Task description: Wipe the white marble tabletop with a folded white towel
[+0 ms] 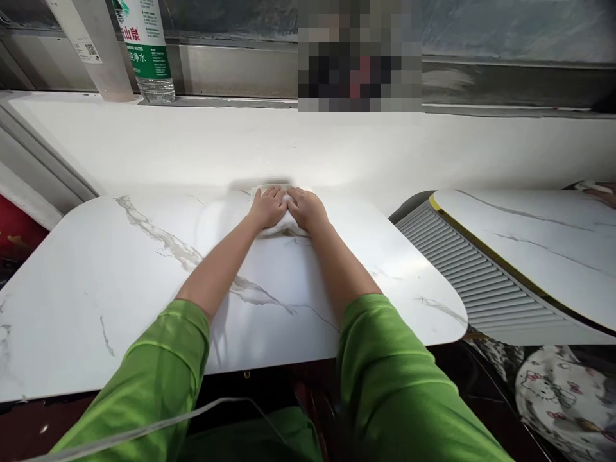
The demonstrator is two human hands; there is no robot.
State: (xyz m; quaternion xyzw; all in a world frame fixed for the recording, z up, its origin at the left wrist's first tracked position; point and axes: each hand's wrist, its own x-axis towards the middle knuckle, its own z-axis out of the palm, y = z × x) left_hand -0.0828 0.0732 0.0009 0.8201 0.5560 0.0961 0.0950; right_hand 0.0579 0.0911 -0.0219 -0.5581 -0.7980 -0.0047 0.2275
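Observation:
A folded white cloth (283,226) lies on the marble-patterned white tabletop (144,276), close to the wall at its far side. My left hand (268,208) is closed over the left part of the cloth and presses down on it. Beside it, my right hand (308,208) holds the right part in the same way, the two thumbs nearly meeting. Both arms reach straight forward in green sleeves. Much of the cloth is hidden under the palms and fingers.
On the ledge behind the wall stand a green-labelled water bottle (153,61) and a tall translucent container (99,58). Another marble-patterned table (539,256) with a ribbed base is at the right. A patterned fabric item (563,398) sits below it. A pale cord (158,423) crosses near my body.

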